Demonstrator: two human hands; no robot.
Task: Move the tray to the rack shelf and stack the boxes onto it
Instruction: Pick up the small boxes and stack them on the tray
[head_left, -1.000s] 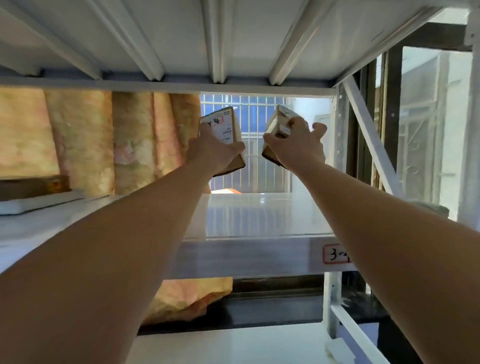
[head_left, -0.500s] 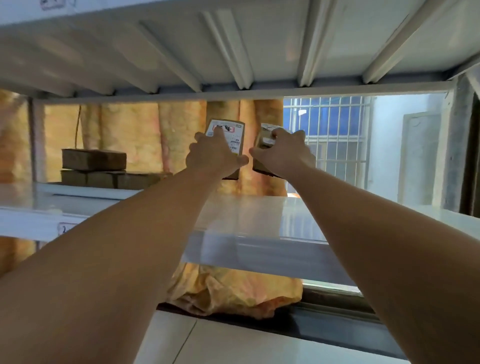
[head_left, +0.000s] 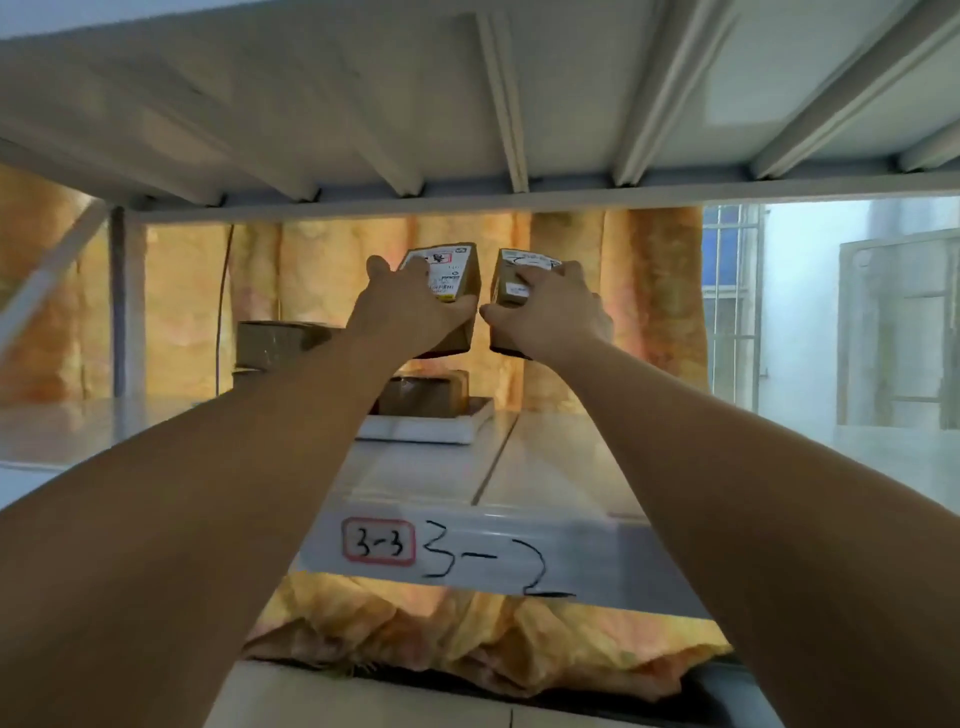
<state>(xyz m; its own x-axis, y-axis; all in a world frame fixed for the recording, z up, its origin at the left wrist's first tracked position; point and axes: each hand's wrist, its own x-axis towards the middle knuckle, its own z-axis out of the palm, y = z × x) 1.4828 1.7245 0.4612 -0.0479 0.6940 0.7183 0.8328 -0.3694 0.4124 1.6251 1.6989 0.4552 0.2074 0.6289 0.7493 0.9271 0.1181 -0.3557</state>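
**Two boxes in hand above the tray**

Risk: I hold one box in each hand, both upended. Set down crooked on the stacked boxes (head_left: 423, 395), either could topple or push the pile over the right edge of the tray (head_left: 431, 434). The beam overhead could also clip a raised box.

Pose: both arms are stretched forward. My left hand (head_left: 410, 312) grips the left box (head_left: 457, 280) and my right hand (head_left: 550, 312) grips the right box (head_left: 506, 270). The two boxes are just beside each other.

Tray: on the shelf (head_left: 550, 457), well back from its front edge.
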